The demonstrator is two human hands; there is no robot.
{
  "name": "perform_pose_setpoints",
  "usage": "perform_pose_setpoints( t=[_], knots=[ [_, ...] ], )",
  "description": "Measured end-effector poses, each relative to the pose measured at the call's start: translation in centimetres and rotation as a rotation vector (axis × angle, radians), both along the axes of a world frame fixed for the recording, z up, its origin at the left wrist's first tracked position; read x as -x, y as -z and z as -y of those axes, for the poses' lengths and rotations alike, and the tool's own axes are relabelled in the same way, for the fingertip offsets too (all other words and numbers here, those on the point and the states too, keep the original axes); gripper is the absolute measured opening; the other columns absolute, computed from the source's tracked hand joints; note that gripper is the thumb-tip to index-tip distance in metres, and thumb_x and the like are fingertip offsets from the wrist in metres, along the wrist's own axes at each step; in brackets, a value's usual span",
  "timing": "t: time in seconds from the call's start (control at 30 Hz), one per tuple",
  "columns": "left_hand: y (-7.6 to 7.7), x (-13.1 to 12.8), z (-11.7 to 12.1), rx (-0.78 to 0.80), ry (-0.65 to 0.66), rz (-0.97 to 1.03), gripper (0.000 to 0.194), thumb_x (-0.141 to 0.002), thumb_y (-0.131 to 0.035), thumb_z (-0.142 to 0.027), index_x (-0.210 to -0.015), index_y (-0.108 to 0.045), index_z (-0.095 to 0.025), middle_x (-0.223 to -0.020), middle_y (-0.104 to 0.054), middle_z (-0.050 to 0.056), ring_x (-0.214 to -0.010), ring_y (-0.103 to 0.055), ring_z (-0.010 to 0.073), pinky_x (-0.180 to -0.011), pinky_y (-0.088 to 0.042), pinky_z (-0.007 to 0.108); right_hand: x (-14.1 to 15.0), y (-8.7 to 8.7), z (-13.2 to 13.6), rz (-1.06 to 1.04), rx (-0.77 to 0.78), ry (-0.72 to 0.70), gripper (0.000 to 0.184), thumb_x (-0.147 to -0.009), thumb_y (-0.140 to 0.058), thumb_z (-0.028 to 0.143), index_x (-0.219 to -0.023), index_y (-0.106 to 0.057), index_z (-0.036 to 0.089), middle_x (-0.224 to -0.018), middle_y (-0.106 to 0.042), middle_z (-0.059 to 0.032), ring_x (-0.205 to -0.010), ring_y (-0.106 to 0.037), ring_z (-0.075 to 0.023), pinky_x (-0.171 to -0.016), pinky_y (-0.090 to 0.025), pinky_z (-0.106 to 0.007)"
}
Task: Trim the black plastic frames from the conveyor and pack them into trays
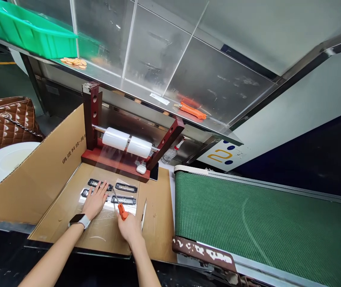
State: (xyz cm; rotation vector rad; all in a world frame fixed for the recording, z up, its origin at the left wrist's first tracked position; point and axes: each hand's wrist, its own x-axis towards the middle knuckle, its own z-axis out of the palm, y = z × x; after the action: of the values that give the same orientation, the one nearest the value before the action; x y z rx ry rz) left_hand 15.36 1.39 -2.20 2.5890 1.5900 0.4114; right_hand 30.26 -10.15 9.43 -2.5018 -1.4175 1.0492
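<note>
My left hand lies with its fingers spread over the left pair of black frames, partly covering them. The upper left black frame shows above my fingertips, while much of the lower left one is hidden. My right hand is closed round an orange-handled utility knife. Its thin blade points away from me into the gap between the left and right frames. On the right side are an upper black frame and a lower black frame. Clear film lies around the frames.
A dark red stand carries two rolls of film behind the frames. A white pen-like tool lies on the cardboard. The green conveyor belt is at right, and a cardboard wall at left. Another orange-handled tool rests on the shelf.
</note>
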Motion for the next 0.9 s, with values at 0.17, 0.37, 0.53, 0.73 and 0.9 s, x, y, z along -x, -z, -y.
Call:
perform_pose_setpoints(
  t=[0.17, 0.37, 0.53, 0.73, 0.9],
  knots=[
    [0.1, 0.1, -0.1, 0.0, 0.002, -0.002, 0.051, -0.095, -0.025, -0.029, -0.142, -0.04, -0.015, -0.15, -0.038, 0.009, -0.139, -0.03, 0.0305, -0.108, -0.027, 0.055, -0.7, -0.5, 1.5, -0.033, 0.042, 0.048, 0.04, -0.089, -0.044, 0.047, -0.104, -0.068, 0.017, -0.107, -0.071, -0.015, -0.102, -0.065, -0.032, -0.084, -0.049, -0.042],
    [0.1, 0.2, 0.1, -0.01, -0.005, 0.009, 0.051, -0.095, -0.026, -0.029, -0.141, -0.042, -0.017, -0.149, -0.039, 0.009, -0.14, -0.029, 0.0313, -0.108, -0.026, 0.055, -2.4, -0.9, 3.6, -0.079, 0.057, 0.07, 0.037, -0.09, -0.043, 0.046, -0.1, -0.068, 0.02, -0.101, -0.072, -0.0119, -0.097, -0.067, -0.0289, -0.08, -0.051, -0.038],
    [-0.4, -0.8, 0.3, -0.02, 0.087, 0.019, 0.052, -0.095, -0.026, -0.031, -0.142, -0.04, -0.017, -0.149, -0.039, 0.009, -0.138, -0.031, 0.0313, -0.109, -0.023, 0.058, -1.7, -1.7, 1.8, -0.047, -0.007, 0.051, 0.038, -0.089, -0.043, 0.048, -0.102, -0.066, 0.02, -0.103, -0.072, -0.0114, -0.099, -0.067, -0.0294, -0.082, -0.05, -0.04],
    [-0.6, -2.8, 0.0, -0.006, 0.232, 0.015, 0.049, -0.094, -0.03, -0.032, -0.14, -0.044, -0.023, -0.147, -0.044, 0.007, -0.138, -0.033, 0.0293, -0.108, -0.026, 0.058, -1.6, -1.9, -1.5, -0.013, -0.013, 0.056, 0.043, -0.089, -0.043, 0.05, -0.106, -0.065, 0.017, -0.11, -0.07, -0.0144, -0.105, -0.065, -0.0304, -0.088, -0.048, -0.043],
    [-0.4, -3.0, -0.2, 0.002, 0.235, 0.021, 0.05, -0.094, -0.031, -0.032, -0.142, -0.04, -0.022, -0.148, -0.042, 0.007, -0.139, -0.031, 0.0296, -0.108, -0.027, 0.058, -5.4, -0.8, 1.3, -0.064, -0.021, 0.213, 0.044, -0.09, -0.039, 0.053, -0.104, -0.065, 0.02, -0.101, -0.072, -0.0115, -0.095, -0.068, -0.0274, -0.079, -0.05, -0.036]
  ],
)
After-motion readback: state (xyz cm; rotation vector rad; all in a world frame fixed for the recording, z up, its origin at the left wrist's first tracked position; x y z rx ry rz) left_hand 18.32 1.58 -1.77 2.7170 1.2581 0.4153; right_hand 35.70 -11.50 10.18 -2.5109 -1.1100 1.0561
